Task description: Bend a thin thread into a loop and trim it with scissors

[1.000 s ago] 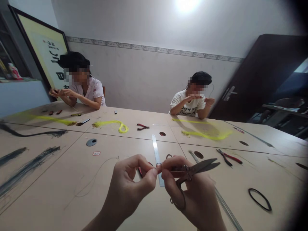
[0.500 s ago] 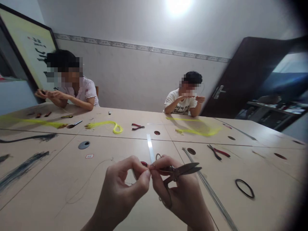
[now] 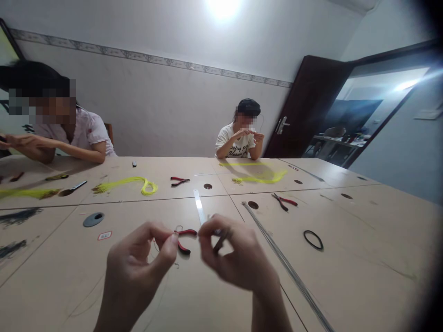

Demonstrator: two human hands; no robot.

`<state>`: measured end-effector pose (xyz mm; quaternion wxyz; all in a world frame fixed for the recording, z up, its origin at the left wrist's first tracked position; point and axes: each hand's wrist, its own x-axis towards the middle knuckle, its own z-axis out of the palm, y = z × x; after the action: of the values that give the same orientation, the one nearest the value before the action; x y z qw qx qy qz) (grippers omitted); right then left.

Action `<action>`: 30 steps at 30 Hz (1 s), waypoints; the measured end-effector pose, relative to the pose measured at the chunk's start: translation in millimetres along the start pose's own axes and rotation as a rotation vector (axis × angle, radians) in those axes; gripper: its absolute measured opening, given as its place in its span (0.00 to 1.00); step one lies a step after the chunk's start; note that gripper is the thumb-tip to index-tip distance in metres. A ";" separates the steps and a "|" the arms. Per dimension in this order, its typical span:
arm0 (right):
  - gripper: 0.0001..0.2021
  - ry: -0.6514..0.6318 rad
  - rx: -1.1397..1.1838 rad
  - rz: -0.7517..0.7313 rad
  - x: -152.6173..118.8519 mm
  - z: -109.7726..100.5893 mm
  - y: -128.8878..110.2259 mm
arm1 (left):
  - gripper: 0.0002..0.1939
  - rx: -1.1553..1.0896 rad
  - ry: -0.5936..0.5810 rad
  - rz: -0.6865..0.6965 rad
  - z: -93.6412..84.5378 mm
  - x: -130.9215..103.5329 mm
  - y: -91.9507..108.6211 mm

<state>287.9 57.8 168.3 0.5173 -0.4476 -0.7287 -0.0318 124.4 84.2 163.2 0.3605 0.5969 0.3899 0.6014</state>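
Left fingers [image 3: 168, 252] pinch a small wire loop [image 3: 179, 226] — right fingers [image 3: 209, 253] curl around blurred scissors [image 3: 222, 239] — near red-handled pliers [image 3: 187, 232] on the tabletop [image 3: 349, 295].

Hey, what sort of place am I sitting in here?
Probably a small craft workroom: there's a broad worktable, bundled yellow strands, and red-handled pliers lying out.

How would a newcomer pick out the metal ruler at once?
On the big pale table, look just beyond the person's right hand. The metal ruler points away from there, its near end hidden. Unlike the bundle of grey strands to its right, it is one flat, shiny strip.
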 end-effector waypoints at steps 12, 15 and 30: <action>0.22 -0.036 -0.299 0.613 -26.7 -50.2 27.5 | 0.07 -0.351 -0.067 -0.147 -16.5 16.1 -6.0; 0.18 -0.267 -0.336 0.710 -39.8 -30.6 16.4 | 0.09 -0.446 -0.214 -0.218 -9.0 5.7 5.9; 0.11 -0.673 -0.472 1.083 -161.9 5.8 16.3 | 0.09 -0.594 -0.379 -0.268 -19.5 -8.5 19.9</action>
<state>305.2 -29.8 32.2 0.0936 -0.8357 -0.4967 0.2146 105.8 67.2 177.7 0.6591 0.5107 0.1994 0.5148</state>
